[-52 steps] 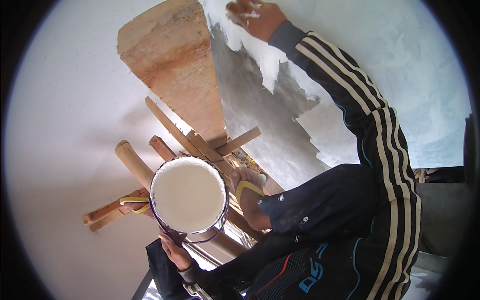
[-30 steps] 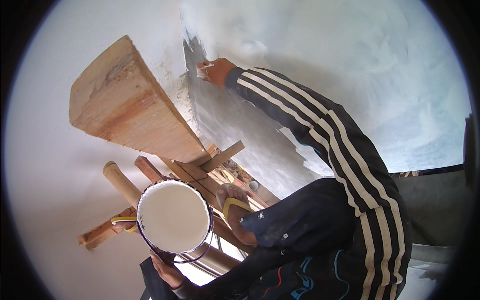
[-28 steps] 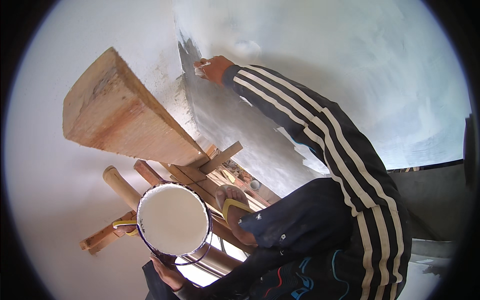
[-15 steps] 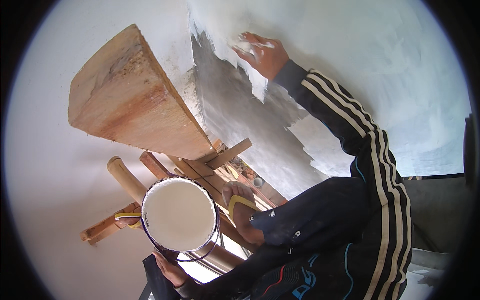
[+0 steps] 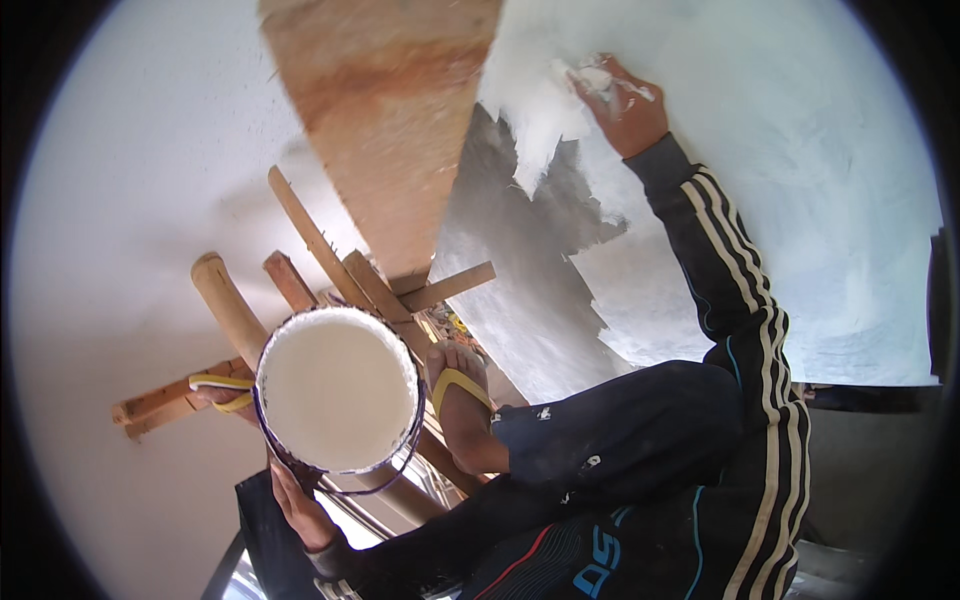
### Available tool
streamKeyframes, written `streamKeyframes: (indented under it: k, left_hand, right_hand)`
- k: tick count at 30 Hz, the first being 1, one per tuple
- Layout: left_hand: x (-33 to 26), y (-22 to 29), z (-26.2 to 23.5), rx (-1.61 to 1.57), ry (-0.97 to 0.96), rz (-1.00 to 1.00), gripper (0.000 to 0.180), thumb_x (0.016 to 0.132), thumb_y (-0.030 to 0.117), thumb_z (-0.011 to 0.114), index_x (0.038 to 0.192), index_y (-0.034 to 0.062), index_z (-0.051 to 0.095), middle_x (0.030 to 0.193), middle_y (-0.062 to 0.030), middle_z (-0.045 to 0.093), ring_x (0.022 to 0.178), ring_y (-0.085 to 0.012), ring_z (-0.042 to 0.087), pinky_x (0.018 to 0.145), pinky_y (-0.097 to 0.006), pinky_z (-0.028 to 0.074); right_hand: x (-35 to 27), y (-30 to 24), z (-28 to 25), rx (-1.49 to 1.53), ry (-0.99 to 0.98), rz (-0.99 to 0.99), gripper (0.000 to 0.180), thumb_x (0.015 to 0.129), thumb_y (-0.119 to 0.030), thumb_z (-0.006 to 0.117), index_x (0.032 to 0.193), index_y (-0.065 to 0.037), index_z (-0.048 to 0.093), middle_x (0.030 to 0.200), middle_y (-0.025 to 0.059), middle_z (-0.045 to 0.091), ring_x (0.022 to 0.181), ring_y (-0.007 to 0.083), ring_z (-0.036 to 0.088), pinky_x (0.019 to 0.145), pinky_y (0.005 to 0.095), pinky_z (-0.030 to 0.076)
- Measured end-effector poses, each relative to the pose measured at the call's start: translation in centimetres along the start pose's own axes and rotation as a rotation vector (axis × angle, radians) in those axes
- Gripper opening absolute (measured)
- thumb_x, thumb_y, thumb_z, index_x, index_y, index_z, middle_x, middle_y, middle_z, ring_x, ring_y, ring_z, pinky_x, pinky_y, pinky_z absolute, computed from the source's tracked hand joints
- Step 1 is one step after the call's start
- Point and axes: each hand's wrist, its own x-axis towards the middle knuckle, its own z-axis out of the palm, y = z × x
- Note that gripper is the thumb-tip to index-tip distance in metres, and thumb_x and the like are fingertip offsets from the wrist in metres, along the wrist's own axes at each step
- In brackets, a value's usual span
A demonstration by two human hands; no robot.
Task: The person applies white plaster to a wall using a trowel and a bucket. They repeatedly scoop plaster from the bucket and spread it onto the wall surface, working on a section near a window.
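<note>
My right hand, smeared with white, is closed against the wall in the upper right. Its fingers are around something coated in white that I cannot make out. Fresh white coating lies beside the hand, above a ragged bare grey patch of wall. Low on the left, my left hand presses its fingers to the lower side of a round bucket and holds it. Smooth white paint or thin filler is inside, and a dark wire handle hangs along the near rim.
A wide wooden plank juts in at the top. Below it cross several timber pieces, a round pole and a strip with nails. My sandalled foot rests on the timbers, beside gaps to a lower level.
My right hand has moved right along the wall, away from the corner by the plank. The view has shifted, and the bucket, still held, sits further left and higher in it.
</note>
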Motion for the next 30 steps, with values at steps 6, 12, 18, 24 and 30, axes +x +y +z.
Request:
streamKeyframes:
  k: [6, 12, 18, 24, 30]
  left_hand:
    - [-0.4, 1.4, 0.3, 0.045, -0.039, 0.026, 0.041, 0.098, 0.017, 0.034, 0.136, 0.0015, 0.031, 0.137, -0.0156, 0.030, 0.116, -0.0259, 0.047, 0.087, -0.033, 0.049]
    - [-0.2, 1.3, 0.7, -0.062, -0.078, 0.011, 0.041, 0.098, 0.015, 0.034, 0.136, 0.0010, 0.029, 0.138, -0.0168, 0.028, 0.115, -0.0256, 0.047, 0.089, -0.033, 0.048]
    - [-0.4, 2.0, 1.3, -0.076, 0.102, -0.108, 0.050, 0.096, 0.031, 0.041, 0.131, -0.0049, 0.036, 0.119, -0.0140, 0.049, 0.098, -0.0188, 0.056, 0.080, -0.029, 0.048]
    - [0.0, 2.2, 2.3, -0.092, 0.127, -0.133, 0.052, 0.095, 0.035, 0.043, 0.129, -0.0050, 0.039, 0.112, -0.0130, 0.054, 0.092, -0.0173, 0.057, 0.077, -0.028, 0.048]
    - [0.8, 4.7, 2.0, -0.324, 0.101, -0.290, 0.051, 0.095, 0.034, 0.044, 0.127, -0.0047, 0.039, 0.113, -0.0139, 0.053, 0.093, -0.0193, 0.059, 0.076, -0.029, 0.050]
  right_hand:
    - [1.8, -3.9, -2.9, 0.007, 0.018, -0.220, 0.028, 0.077, -0.022, 0.063, 0.104, -0.020, 0.060, 0.102, 0.0036, 0.058, 0.087, 0.0214, 0.059, 0.060, 0.0293, 0.053]
    - [-1.3, -8.2, 5.5, -0.006, -0.251, -0.476, 0.031, 0.078, -0.022, 0.056, 0.109, -0.026, 0.056, 0.101, 0.0068, 0.054, 0.081, 0.0258, 0.057, 0.054, 0.0317, 0.052]
    - [-2.3, -11.6, 13.2, 0.227, -0.597, -0.499, 0.028, 0.084, -0.020, 0.049, 0.112, -0.022, 0.054, 0.101, 0.0117, 0.057, 0.078, 0.0282, 0.060, 0.063, 0.0372, 0.051]
    - [-0.8, -8.7, 16.5, 0.318, -0.716, -0.113, 0.023, 0.089, -0.024, 0.045, 0.108, -0.015, 0.053, 0.095, 0.0111, 0.063, 0.085, 0.0280, 0.062, 0.070, 0.0385, 0.050]
    - [6.4, -6.2, 10.7, 0.144, -0.622, 0.215, 0.029, 0.090, -0.030, 0.042, 0.111, -0.011, 0.049, 0.098, 0.0115, 0.063, 0.083, 0.0314, 0.063, 0.073, 0.0412, 0.050]
